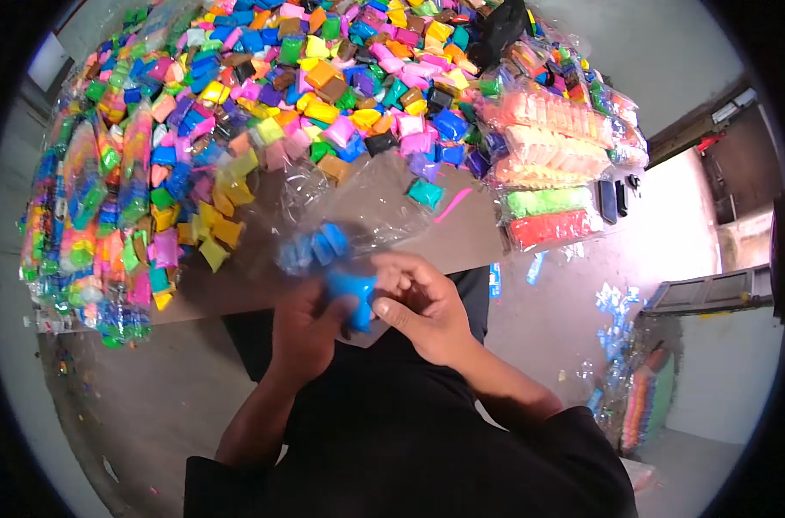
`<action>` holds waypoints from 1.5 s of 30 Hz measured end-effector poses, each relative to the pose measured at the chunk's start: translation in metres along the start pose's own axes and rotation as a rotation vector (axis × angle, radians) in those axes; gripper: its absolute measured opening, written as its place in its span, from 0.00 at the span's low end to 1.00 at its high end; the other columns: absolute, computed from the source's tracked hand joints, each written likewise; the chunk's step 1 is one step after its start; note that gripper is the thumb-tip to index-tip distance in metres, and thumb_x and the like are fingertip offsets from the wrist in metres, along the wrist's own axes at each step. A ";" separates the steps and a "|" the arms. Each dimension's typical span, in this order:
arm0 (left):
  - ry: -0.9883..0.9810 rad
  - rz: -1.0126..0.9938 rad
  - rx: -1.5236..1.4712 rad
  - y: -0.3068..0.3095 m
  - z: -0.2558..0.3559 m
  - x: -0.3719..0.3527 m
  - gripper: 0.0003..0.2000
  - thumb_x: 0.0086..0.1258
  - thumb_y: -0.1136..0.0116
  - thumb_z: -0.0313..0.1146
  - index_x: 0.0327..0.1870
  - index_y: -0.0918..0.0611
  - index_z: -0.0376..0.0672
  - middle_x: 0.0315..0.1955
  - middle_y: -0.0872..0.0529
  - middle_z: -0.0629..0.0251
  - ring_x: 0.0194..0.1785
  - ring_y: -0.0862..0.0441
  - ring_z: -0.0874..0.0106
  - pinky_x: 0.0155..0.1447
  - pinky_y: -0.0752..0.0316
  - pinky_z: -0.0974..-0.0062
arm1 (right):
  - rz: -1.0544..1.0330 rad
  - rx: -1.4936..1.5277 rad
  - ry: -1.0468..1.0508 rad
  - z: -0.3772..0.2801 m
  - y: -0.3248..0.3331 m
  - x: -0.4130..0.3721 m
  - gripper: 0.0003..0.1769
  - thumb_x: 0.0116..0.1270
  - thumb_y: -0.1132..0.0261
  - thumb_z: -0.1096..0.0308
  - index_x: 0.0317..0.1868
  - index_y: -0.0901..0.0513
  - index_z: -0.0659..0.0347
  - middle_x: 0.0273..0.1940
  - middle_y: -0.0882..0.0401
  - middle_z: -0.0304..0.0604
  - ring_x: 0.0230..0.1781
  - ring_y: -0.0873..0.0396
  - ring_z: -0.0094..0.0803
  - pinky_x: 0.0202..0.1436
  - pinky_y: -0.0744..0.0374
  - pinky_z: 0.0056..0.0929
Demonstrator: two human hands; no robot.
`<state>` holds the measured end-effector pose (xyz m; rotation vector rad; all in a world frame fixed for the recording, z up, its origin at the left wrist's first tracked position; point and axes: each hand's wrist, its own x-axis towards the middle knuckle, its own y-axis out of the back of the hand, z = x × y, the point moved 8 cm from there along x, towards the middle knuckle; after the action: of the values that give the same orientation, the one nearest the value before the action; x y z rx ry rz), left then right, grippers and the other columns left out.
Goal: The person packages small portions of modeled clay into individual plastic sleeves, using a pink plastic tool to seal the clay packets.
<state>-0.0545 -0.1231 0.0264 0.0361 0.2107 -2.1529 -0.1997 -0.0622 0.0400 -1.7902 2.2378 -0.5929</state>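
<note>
A shiny blue packet (354, 296) is held in front of my body, at the table's near edge. My left hand (308, 326) is closed around its left side, with the thumb across its front. At its right edge is my right hand (427, 309), fingers curled and thumb tip against the packet. Just beyond my hands, a clear plastic bag (366, 203) lies on the table, with several blue packets (316, 248) in a row at its near end.
A large heap of small colourful packets (323, 86) covers the far side of the brown table (461, 237). Filled clear bags (107, 207) line the left side. Bags of pink, green and red packets (552, 155) sit at right, beside a dark phone-like object (607, 201). Blue wrappers (615, 324) litter the floor.
</note>
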 end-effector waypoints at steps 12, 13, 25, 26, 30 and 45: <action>0.051 -0.061 0.016 -0.023 -0.007 0.003 0.13 0.84 0.51 0.36 0.39 0.20 0.39 0.28 0.16 0.68 0.25 0.24 0.84 0.29 0.30 0.82 | -0.012 -0.101 -0.163 0.018 0.027 -0.002 0.09 0.75 0.33 0.74 0.51 0.16 0.68 0.37 0.15 0.40 0.33 0.18 0.23 0.40 0.19 0.24; 0.052 -0.059 -0.046 -0.024 -0.006 0.004 0.11 0.83 0.48 0.35 0.40 0.19 0.39 0.29 0.16 0.68 0.27 0.23 0.84 0.30 0.29 0.82 | -0.004 -0.080 -0.116 0.016 0.028 -0.003 0.08 0.74 0.33 0.75 0.51 0.16 0.68 0.38 0.16 0.40 0.34 0.18 0.24 0.41 0.19 0.24; -0.055 -0.115 0.013 -0.031 -0.011 -0.001 0.07 0.78 0.38 0.32 0.46 0.19 0.37 0.35 0.19 0.70 0.36 0.24 0.83 0.40 0.26 0.81 | -0.103 -0.176 0.100 -0.013 0.026 -0.015 0.16 0.70 0.32 0.83 0.57 0.17 0.70 0.51 0.22 0.45 0.49 0.21 0.25 0.50 0.22 0.23; -0.054 -0.118 0.013 -0.030 -0.012 0.000 0.07 0.78 0.38 0.32 0.46 0.19 0.37 0.35 0.19 0.70 0.36 0.24 0.83 0.40 0.26 0.81 | -0.100 -0.176 0.101 -0.013 0.029 -0.015 0.16 0.70 0.32 0.83 0.57 0.17 0.70 0.51 0.22 0.45 0.49 0.21 0.25 0.50 0.22 0.23; -0.047 -0.169 0.019 -0.033 -0.012 0.001 0.08 0.80 0.41 0.34 0.45 0.20 0.38 0.34 0.20 0.70 0.36 0.24 0.82 0.40 0.26 0.80 | -0.165 -0.341 0.121 -0.017 0.028 -0.014 0.15 0.68 0.30 0.82 0.55 0.16 0.69 0.51 0.21 0.46 0.48 0.20 0.26 0.49 0.22 0.25; -0.046 -0.223 -0.094 -0.052 -0.017 -0.015 0.11 0.82 0.44 0.37 0.53 0.28 0.40 0.35 0.20 0.63 0.37 0.25 0.79 0.43 0.27 0.75 | 0.078 0.041 0.047 -0.009 0.038 -0.011 0.05 0.70 0.30 0.73 0.40 0.16 0.66 0.33 0.19 0.42 0.30 0.23 0.28 0.35 0.25 0.26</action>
<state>-0.0903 -0.0794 0.0189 -0.0953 0.3006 -2.3600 -0.2343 -0.0428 0.0301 -1.6777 2.2973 -0.6659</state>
